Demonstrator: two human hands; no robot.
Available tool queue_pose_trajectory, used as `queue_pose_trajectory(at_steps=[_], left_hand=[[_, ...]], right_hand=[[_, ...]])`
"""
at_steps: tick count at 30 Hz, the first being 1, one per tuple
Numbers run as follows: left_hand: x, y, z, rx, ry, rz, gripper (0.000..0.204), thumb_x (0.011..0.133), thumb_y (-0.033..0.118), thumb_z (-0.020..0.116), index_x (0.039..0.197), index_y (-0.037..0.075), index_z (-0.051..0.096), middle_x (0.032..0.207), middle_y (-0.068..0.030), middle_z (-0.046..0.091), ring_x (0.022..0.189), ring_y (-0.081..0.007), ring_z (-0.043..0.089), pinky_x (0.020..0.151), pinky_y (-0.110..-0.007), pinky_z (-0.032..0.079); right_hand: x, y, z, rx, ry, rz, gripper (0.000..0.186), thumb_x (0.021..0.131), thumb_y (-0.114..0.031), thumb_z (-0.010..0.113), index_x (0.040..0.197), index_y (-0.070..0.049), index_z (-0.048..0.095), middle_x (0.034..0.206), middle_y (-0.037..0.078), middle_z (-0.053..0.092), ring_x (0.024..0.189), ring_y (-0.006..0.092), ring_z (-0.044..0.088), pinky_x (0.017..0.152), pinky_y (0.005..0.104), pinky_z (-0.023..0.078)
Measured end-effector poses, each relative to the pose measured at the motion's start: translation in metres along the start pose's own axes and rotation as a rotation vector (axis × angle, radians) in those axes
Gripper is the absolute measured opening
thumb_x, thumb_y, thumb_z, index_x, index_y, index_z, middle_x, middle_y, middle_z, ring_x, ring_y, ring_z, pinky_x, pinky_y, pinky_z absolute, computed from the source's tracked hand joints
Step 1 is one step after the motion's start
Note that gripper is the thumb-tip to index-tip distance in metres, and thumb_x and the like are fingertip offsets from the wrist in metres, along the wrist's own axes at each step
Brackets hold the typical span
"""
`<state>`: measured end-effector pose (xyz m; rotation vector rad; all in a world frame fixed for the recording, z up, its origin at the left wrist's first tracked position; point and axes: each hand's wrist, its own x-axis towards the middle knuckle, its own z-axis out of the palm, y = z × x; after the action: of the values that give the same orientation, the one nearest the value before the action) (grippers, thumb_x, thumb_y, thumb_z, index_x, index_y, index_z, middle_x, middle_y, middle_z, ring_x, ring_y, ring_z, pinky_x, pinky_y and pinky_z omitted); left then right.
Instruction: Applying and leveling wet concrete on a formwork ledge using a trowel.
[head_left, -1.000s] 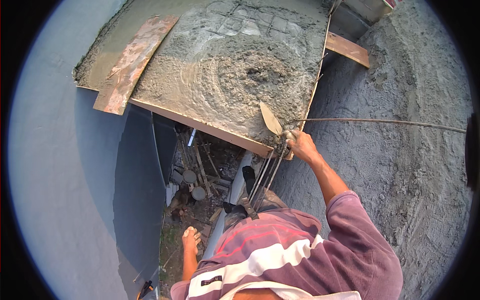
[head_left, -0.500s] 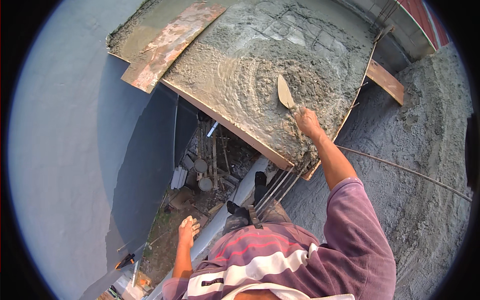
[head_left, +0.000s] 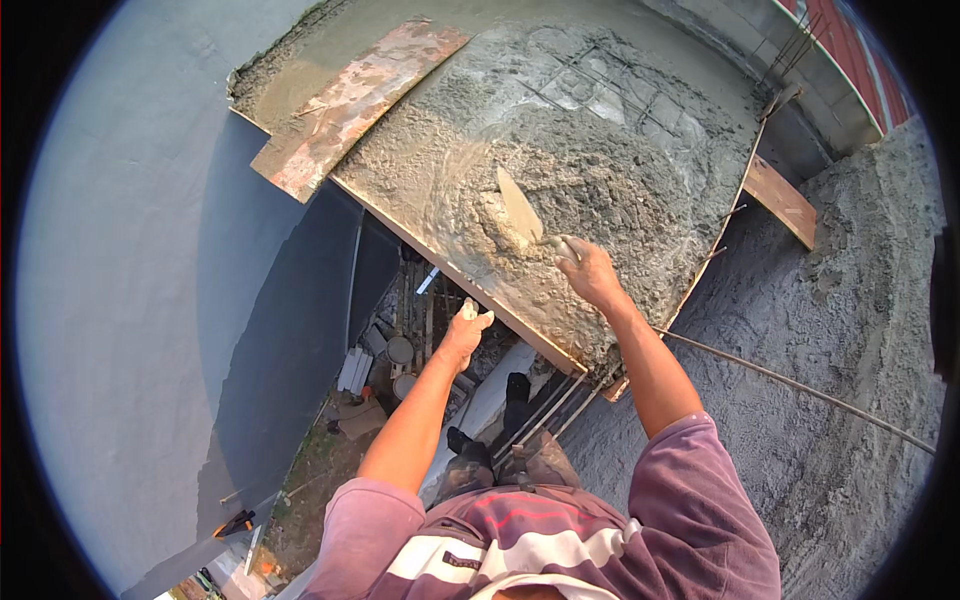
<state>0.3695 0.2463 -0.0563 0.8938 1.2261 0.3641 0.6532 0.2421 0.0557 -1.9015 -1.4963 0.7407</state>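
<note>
My right hand (head_left: 590, 270) is closed around the handle of a pointed trowel (head_left: 519, 206). The blade lies over wet, rough concrete (head_left: 630, 180) and points up and to the left, with a lighter lump of mix along its left side. My left hand (head_left: 466, 332) is raised near the front edge of the wooden form board (head_left: 450, 270). Its fingers are partly curled but apart, pale with cement at the tips, and no tool shows in it.
A mortar-stained plank (head_left: 365, 105) lies across the slab's left part. Thin steel bars (head_left: 590, 80) show in the concrete farther back. Below the left edge is a drop to ground with buckets (head_left: 400, 350) and debris. A long rod (head_left: 800, 387) runs off to the right.
My right hand has drawn the trowel left and nearer, toward the front edge. My left hand has risen from beside my body to near the form board.
</note>
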Motion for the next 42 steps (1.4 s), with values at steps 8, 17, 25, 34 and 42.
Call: queue_pose_trajectory(at_steps=[8,17,25,34,42], left_hand=[[0.008,0.013,0.055,-0.345,-0.297,0.042,0.093,0.083,-0.004,0.062,0.161,0.005,0.012,0.156,-0.0091,0.036,0.135,-0.0218,0.044,0.106,-0.033,0.04],[0.009,0.009,0.053,-0.288,-0.247,0.143,0.074,0.076,-0.007,0.063,0.146,0.002,0.043,0.138,-0.0015,0.051,0.127,-0.0161,0.047,0.108,-0.032,0.036],[0.007,0.021,0.061,-0.249,-0.258,0.069,0.1,0.074,0.003,0.071,0.158,-0.003,0.016,0.163,-0.0189,0.025,0.151,-0.0295,0.024,0.118,-0.037,0.026],[0.002,0.02,0.039,-0.284,-0.406,0.141,0.096,0.075,0.003,0.067,0.159,0.004,0.02,0.165,-0.0099,0.022,0.153,-0.0275,0.016,0.119,-0.04,0.024],[0.002,0.021,0.042,-0.399,-0.312,0.084,0.1,0.075,0.001,0.066,0.157,-0.008,0.008,0.16,-0.0185,0.026,0.144,-0.0271,0.032,0.112,-0.034,0.032]], right_hand=[[0.051,0.127,-0.058,-0.341,0.292,0.395,0.027,0.093,-0.021,0.062,0.106,0.002,0.062,0.103,0.028,0.067,0.099,0.046,0.064,0.085,0.0519,0.05],[0.144,0.056,0.065,-0.143,-0.01,0.037,0.023,0.087,-0.018,0.059,0.094,0.003,0.065,0.09,0.029,0.068,0.091,0.0482,0.065,0.079,0.0515,0.052],[0.199,0.01,0.129,-0.293,-0.199,-0.3,0.022,0.084,-0.016,0.057,0.094,0.002,0.066,0.09,0.028,0.069,0.088,0.0471,0.067,0.078,0.0514,0.054],[0.122,-0.013,0.009,-0.732,-0.515,-0.374,0.043,0.085,-0.014,0.058,0.126,-0.018,0.067,0.078,0.012,0.071,0.071,0.0296,0.07,0.064,0.0418,0.056],[-0.037,0.061,-0.089,-0.756,-0.668,-0.039,0.059,0.082,-0.016,0.067,0.14,-0.018,0.057,0.089,0.014,0.07,0.078,0.0337,0.068,0.069,0.0452,0.055]])
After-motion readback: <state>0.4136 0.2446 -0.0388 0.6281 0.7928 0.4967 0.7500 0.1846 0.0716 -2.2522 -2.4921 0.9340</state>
